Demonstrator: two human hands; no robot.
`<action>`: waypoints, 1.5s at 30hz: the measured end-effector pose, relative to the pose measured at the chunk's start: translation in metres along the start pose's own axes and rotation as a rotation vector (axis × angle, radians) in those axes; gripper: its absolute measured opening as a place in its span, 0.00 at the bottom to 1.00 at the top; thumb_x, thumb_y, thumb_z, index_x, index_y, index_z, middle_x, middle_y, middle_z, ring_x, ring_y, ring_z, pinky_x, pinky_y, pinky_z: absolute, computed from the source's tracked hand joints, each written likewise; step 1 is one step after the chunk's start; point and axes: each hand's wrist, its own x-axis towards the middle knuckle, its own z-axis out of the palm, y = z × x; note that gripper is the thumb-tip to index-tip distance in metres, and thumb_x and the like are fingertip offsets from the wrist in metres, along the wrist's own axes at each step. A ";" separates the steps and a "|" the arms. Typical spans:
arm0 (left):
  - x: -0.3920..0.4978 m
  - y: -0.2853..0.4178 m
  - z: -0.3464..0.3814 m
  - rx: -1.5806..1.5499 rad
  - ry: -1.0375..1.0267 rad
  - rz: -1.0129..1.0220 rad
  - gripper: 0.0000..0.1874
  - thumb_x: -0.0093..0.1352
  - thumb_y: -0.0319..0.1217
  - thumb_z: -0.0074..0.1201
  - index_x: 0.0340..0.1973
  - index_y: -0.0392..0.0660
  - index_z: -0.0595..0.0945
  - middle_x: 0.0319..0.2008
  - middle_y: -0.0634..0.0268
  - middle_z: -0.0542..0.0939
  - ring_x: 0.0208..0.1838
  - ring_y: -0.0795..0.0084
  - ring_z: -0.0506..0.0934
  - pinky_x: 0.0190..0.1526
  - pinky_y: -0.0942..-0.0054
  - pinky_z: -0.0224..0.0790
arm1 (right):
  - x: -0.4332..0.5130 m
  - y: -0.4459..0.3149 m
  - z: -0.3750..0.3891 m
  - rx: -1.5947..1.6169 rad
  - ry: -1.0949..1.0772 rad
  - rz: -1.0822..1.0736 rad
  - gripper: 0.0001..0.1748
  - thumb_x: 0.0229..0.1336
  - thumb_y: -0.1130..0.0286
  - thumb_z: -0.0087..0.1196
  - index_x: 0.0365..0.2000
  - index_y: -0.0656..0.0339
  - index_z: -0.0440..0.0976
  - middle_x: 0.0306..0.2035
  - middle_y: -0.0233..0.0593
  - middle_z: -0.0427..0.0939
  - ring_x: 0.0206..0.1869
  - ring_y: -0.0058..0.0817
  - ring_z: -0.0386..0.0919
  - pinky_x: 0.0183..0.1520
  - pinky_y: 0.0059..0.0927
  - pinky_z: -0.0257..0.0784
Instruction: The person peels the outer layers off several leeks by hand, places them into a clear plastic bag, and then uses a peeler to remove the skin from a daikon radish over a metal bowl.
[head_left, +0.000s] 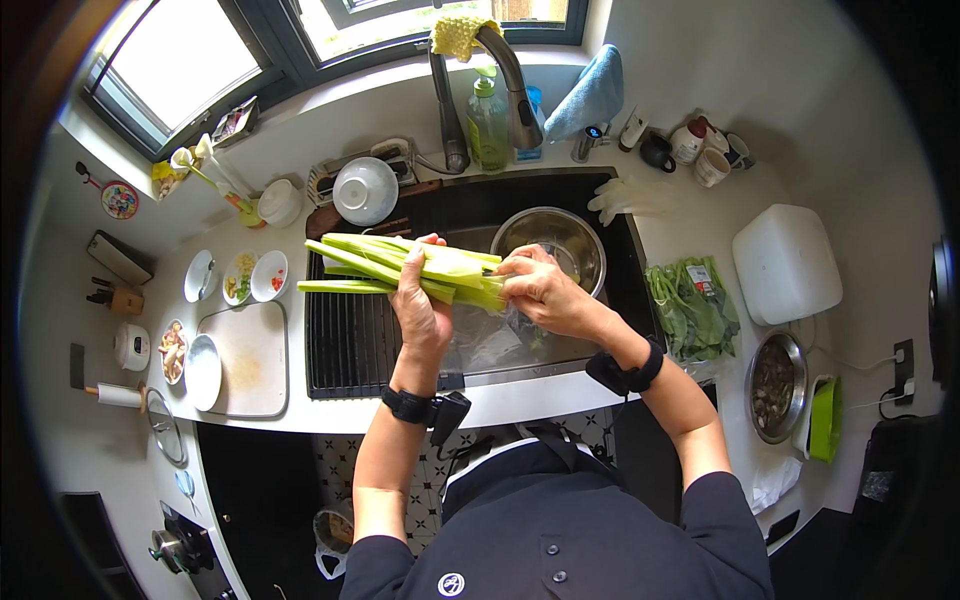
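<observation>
A bunch of pale green celery stalks lies across my left hand, which grips it with the thumb on top. My right hand pinches the right end of the bunch with bent fingers. Both hands are above the dark sink. Behind my right hand, partly hidden by it, a round stainless steel bowl stands in the sink. Crumpled clear plastic lies in the sink below the celery. A black ribbed drying rack covers the left part of the sink.
At the left are a cutting board and small bowls of chopped food. The faucet arches over the back edge. Packed leafy greens, a white container and a metal bowl of dark food stand at the right.
</observation>
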 end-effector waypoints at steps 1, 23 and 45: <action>-0.001 -0.002 0.004 0.082 -0.004 0.091 0.24 0.73 0.28 0.57 0.62 0.44 0.66 0.51 0.57 0.81 0.56 0.65 0.79 0.63 0.61 0.70 | 0.002 0.000 0.003 0.025 -0.006 0.056 0.10 0.52 0.83 0.59 0.29 0.55 0.83 0.48 0.36 0.78 0.60 0.41 0.68 0.66 0.41 0.63; -0.029 -0.024 0.012 0.570 -0.189 0.358 0.16 0.72 0.20 0.58 0.54 0.37 0.76 0.48 0.60 0.83 0.51 0.73 0.81 0.56 0.71 0.74 | 0.013 -0.017 0.018 0.323 0.281 0.051 0.08 0.57 0.84 0.56 0.27 0.58 0.78 0.50 0.35 0.74 0.59 0.33 0.66 0.66 0.38 0.59; -0.026 -0.044 0.020 0.481 -0.213 0.322 0.24 0.73 0.31 0.62 0.61 0.43 0.70 0.59 0.64 0.74 0.59 0.75 0.73 0.63 0.73 0.65 | -0.005 -0.004 0.043 0.395 0.331 0.150 0.34 0.79 0.48 0.31 0.68 0.64 0.64 0.71 0.50 0.64 0.76 0.44 0.57 0.77 0.42 0.50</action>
